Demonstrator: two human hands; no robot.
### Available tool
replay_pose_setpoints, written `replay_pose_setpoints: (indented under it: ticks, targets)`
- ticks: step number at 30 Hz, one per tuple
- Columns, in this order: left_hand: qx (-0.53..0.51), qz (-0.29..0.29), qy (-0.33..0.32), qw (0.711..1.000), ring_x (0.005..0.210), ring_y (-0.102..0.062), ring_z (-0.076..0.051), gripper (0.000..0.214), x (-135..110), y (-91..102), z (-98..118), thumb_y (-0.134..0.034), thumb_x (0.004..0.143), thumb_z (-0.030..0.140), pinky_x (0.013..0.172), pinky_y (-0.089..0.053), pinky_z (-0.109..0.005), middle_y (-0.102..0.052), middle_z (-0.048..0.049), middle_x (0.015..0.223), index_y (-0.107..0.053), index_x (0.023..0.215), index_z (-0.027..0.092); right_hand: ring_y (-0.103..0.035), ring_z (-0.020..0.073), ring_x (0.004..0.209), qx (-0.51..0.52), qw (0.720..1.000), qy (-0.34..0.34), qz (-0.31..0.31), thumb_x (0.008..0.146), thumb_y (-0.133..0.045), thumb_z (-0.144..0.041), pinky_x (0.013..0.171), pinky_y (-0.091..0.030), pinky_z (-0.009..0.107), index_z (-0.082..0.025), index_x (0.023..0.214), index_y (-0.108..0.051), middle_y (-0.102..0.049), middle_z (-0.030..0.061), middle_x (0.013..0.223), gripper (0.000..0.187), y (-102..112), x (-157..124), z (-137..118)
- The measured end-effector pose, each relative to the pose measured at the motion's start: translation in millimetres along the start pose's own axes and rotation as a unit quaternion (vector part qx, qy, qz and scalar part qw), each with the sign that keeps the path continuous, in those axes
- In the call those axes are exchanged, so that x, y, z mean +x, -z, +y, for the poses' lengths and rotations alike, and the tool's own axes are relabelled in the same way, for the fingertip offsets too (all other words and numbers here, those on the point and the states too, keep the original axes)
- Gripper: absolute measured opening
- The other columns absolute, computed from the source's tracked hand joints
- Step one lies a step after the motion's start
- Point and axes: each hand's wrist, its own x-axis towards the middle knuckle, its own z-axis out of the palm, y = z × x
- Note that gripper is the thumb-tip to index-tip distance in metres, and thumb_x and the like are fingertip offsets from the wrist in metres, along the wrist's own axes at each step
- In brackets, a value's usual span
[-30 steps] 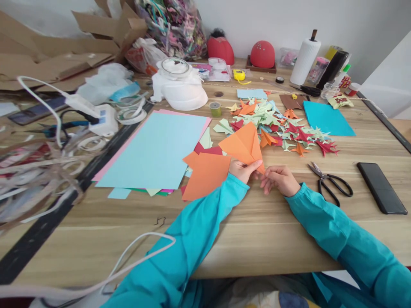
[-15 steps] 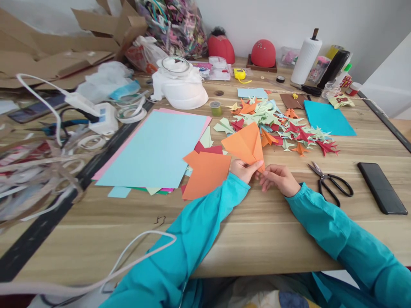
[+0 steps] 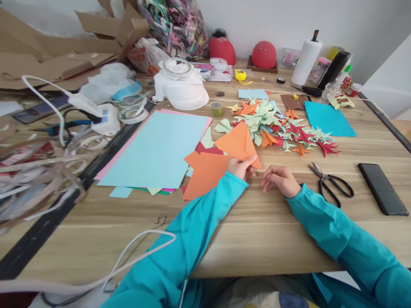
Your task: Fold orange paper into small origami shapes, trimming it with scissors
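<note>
My left hand (image 3: pixel 241 167) pinches a folded orange paper (image 3: pixel 236 143) near its pointed lower right end, thumb on top and fingers beneath. The paper has crease lines and a pointed, kite-like outline. My right hand (image 3: pixel 278 179) hovers just right of that tip, its fingers loosely bent and apart, with nothing in them. Under and beside my left wrist lies a flat orange sheet (image 3: pixel 205 173). Beyond the held paper spreads a pile of folded paper shapes (image 3: pixel 266 115) in pale green, red, orange and blue.
Large light blue sheets (image 3: pixel 154 149) lie on the left. Black-handled scissors (image 3: pixel 330 182) and a phone (image 3: pixel 382 188) are on the right. Turquoise paper (image 3: pixel 329 119) sits behind the pile. A white cable (image 3: pixel 141 233) crosses near my left sleeve. Cords and a power strip (image 3: pixel 104 119) crowd the far left.
My right hand has let go of the paper's tip and is now apart from it. The folded paper has shifted slightly left and tilted in my left hand.
</note>
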Motion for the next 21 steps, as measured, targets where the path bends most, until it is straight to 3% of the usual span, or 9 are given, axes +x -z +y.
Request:
replay_pose_setpoints:
  ticks: [3, 8, 12, 17, 21]
  targets:
    - [0.054, -0.028, -0.027, 0.998, 0.034, -0.044, -0.007, 0.032, -0.6, -0.3, -3.9, -0.073, 0.053, 0.038, 0.033, -0.038, -0.021, -0.053, 0.0012, 0.044, -0.057, 0.053, 0.011, -0.063, 0.0138, 0.049, 0.003, 1.000, 0.025, 0.000, 0.069, -0.066, -0.036, 0.047, -0.052, 0.024, -0.015, 0.075, -0.055, -0.067, 0.0020, 0.063, 0.024, 0.5, 1.8, 2.0]
    - [0.102, -0.053, -0.049, 0.992, 0.036, -0.047, -0.008, 0.032, -7.7, -4.6, -4.0, -0.073, 0.053, 0.040, 0.033, -0.039, -0.021, -0.054, 0.0005, 0.045, -0.061, 0.058, 0.011, -0.061, 0.0121, 0.045, 0.022, 0.998, 0.058, 0.028, 0.069, -0.066, -0.042, 0.043, -0.051, 0.023, -0.015, 0.070, -0.055, -0.065, 0.0010, 0.061, 0.028, 3.4, 5.7, 5.4]
    - [0.120, -0.088, -0.055, 0.987, 0.038, -0.049, -0.009, 0.029, -12.7, -7.4, -2.9, -0.074, 0.050, 0.034, 0.033, -0.040, -0.021, -0.056, 0.0005, 0.047, -0.062, 0.063, 0.010, -0.060, 0.0116, 0.045, 0.053, 0.995, 0.075, 0.028, 0.071, -0.065, -0.039, 0.043, -0.051, 0.024, -0.015, 0.070, -0.057, -0.065, 0.0010, 0.061, 0.026, 6.2, 8.3, 7.6]
    - [0.136, -0.090, -0.063, 0.985, 0.036, -0.047, -0.009, 0.028, -11.9, -5.7, -7.0, -0.073, 0.051, 0.035, 0.032, -0.040, -0.021, -0.055, 0.0009, 0.045, -0.062, 0.063, 0.011, -0.059, 0.0115, 0.045, 0.058, 0.994, 0.084, 0.033, 0.072, -0.065, -0.036, 0.043, -0.050, 0.024, -0.016, 0.069, -0.058, -0.066, 0.0006, 0.061, 0.022, 7.2, 7.6, 8.1]
    - [0.136, -0.115, -0.089, 0.980, 0.038, -0.048, -0.009, 0.028, -11.0, -3.7, -5.3, -0.071, 0.055, 0.037, 0.032, -0.040, -0.021, -0.056, 0.0001, 0.046, -0.062, 0.061, 0.011, -0.060, 0.0121, 0.045, 0.060, 0.994, 0.094, 0.007, 0.072, -0.066, -0.031, 0.043, -0.048, 0.023, -0.015, 0.067, -0.059, -0.067, 0.0015, 0.064, 0.017, 7.5, 4.5, 6.5]
